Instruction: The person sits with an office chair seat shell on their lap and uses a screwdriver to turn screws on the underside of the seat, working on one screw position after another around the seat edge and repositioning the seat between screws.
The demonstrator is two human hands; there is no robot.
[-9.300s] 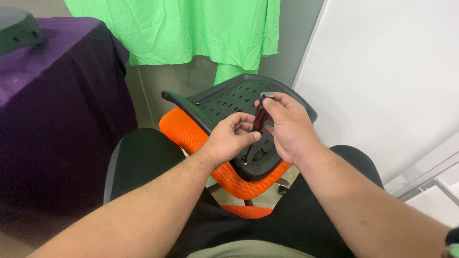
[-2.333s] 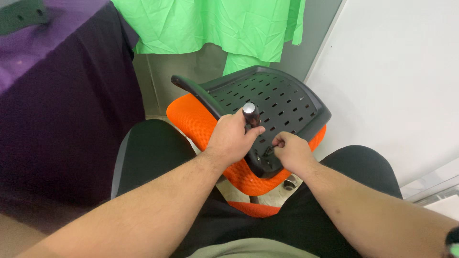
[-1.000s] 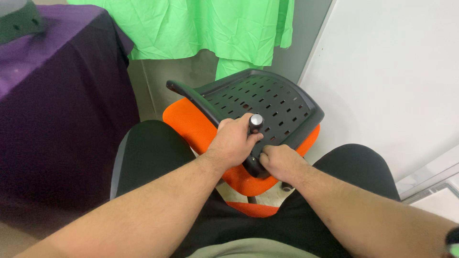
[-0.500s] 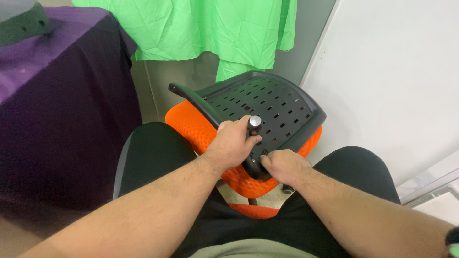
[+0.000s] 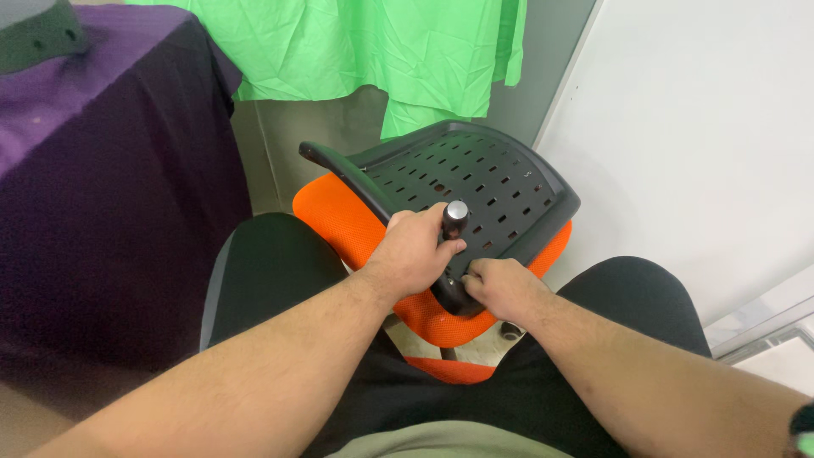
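The chair (image 5: 475,212) lies tipped in front of my knees, its black perforated backrest (image 5: 475,182) facing up and the orange seat (image 5: 339,212) showing along the near and left edges. To the far left stands a surface draped in purple cloth (image 5: 93,170), and a green cloth (image 5: 373,51) hangs on the far wall; a white panel (image 5: 695,127) fills the right.

As for progress, I judge the work to be mid-way: the tool is seated on a fastening at the near edge of the backrest, where the black bracket (image 5: 449,297) meets the orange seat, and both hands are on it. I cannot see the fastener itself, so I cannot tell how far in or out it is. Nothing lies loose around the chair, and the backrest sits attached to the seat, so whatever is to be tightened or freed looks unfinished.

My left hand (image 5: 415,254) reaches forward from the near left, forearm straight, fingers closed around the dark handle of the screwdriver (image 5: 455,222), whose round metal cap points up just above my thumb. The handle stands nearly upright, tilted a little toward me.

My right hand (image 5: 500,288) comes in from the near right, lower than the left, curled into a tight fist touching the bracket just beside the tool's lower end. What it grips is hidden under the knuckles.
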